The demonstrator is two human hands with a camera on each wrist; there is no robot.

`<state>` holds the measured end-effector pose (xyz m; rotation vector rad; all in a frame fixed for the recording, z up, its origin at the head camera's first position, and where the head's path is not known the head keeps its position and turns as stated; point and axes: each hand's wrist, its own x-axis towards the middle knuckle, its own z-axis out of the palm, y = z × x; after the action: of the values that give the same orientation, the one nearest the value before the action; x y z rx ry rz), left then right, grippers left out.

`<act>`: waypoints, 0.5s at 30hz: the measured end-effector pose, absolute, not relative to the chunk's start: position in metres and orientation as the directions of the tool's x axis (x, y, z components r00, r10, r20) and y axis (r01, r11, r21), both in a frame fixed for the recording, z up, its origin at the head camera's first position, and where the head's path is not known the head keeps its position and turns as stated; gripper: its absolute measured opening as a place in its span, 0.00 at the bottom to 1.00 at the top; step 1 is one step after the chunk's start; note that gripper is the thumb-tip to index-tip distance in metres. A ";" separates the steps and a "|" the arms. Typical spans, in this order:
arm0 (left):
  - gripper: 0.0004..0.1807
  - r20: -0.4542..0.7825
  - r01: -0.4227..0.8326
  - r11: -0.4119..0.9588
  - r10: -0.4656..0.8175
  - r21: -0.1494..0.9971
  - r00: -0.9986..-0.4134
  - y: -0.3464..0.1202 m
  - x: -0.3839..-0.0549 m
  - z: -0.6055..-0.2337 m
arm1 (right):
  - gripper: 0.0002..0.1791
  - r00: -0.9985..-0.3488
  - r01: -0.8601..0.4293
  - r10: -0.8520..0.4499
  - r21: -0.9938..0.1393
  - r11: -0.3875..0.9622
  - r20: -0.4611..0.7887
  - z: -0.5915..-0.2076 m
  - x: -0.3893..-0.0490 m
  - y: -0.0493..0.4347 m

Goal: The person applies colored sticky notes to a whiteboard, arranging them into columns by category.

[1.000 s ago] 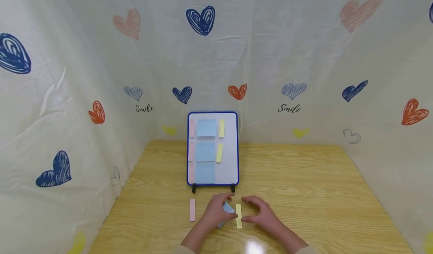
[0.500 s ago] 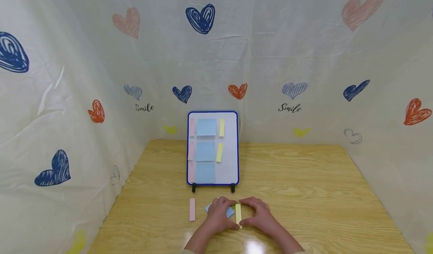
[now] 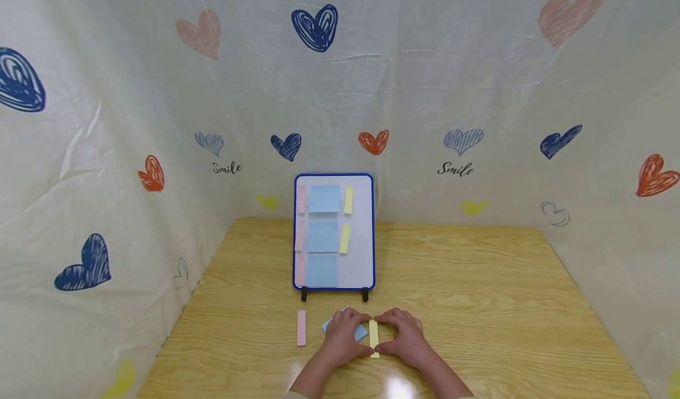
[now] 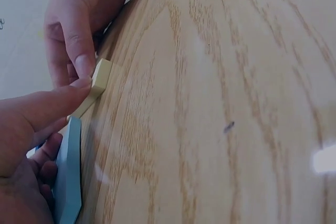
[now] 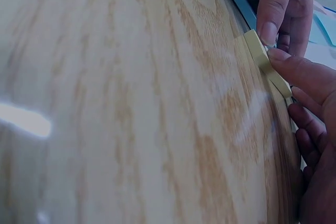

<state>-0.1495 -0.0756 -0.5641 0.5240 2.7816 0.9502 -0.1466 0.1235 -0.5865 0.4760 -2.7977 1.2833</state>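
Note:
A narrow yellow sticky note pad (image 3: 374,335) lies on the table between both hands. My left hand (image 3: 342,335) curves in from its left side and my right hand (image 3: 406,337) from its right, index fingers meeting at the far end and thumbs at the near end. In the right wrist view, both thumb tips press on the yellow pad (image 5: 255,51) near its end. Under the left hand, partly covered, sits a square blue sticky note pad (image 3: 361,332), set askew; its edge shows beside the curled fingers in the left wrist view. Left of it lies a narrow pink sticky note pad (image 3: 301,328).
Behind the hands a blue-framed whiteboard (image 3: 357,269) stands on black feet (image 3: 365,294). Pink strips (image 3: 301,200), blue squares (image 3: 323,236) and two yellow strips (image 3: 348,200) are stuck on it in rows. A heart-patterned curtain (image 3: 414,98) surrounds the wooden table (image 3: 478,293).
The hands have drawn together over the yellow pad, right hand moving left and fingertips closing at its ends. The blue pad, earlier tilted under the left hand, now lies flatter on the table.

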 end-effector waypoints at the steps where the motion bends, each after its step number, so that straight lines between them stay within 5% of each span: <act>1: 0.35 -0.031 0.275 0.737 0.372 0.618 -0.928 -0.075 -0.149 -0.564 | 0.31 -0.953 -0.286 -0.263 -0.736 0.614 0.151 -0.586 -0.147 0.123; 15: 0.28 0.011 0.267 0.748 0.328 0.608 -0.944 -0.070 -0.149 -0.567 | 0.18 -0.949 -0.301 -0.246 -0.801 0.517 0.198 -0.595 -0.147 0.128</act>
<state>-0.1491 -0.0697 -0.5673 0.4861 2.8457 0.9676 -0.1468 0.1277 -0.5946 0.4844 -2.6835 1.4356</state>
